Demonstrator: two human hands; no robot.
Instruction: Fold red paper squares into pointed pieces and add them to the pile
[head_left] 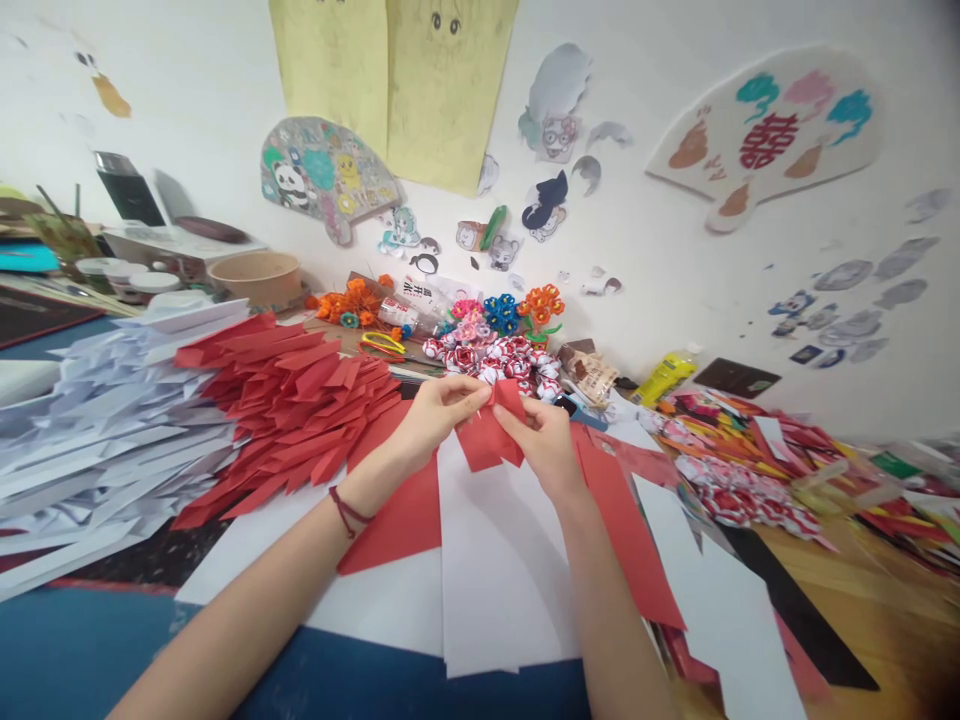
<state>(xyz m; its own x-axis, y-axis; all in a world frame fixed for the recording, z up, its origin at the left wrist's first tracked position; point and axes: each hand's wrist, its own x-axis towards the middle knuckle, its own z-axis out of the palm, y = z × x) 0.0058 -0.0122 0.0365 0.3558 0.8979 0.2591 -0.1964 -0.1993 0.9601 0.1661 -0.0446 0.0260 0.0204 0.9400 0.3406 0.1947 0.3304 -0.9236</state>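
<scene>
A folded piece of red paper (487,446) is held up between both hands over the middle of the work surface. My left hand (439,415) pinches its upper left edge with thumb and forefinger. On the other side, my right hand (546,440) grips the paper's right part, thumb in front. Just below lie white paper sheets (502,570), with red sheets (397,510) to the left and another red sheet (630,530) to the right. Left of my hands a heap of folded red strips (300,400) leans against folded white strips (112,440).
Behind my hands sit red-and-white paper flowers (510,362), blue flowers (501,312) and orange flowers (349,305). A round tan bowl (255,282) stands back left. At right are a yellow bottle (666,376) and a pile of coloured paper (757,440). Painted fans hang on the wall.
</scene>
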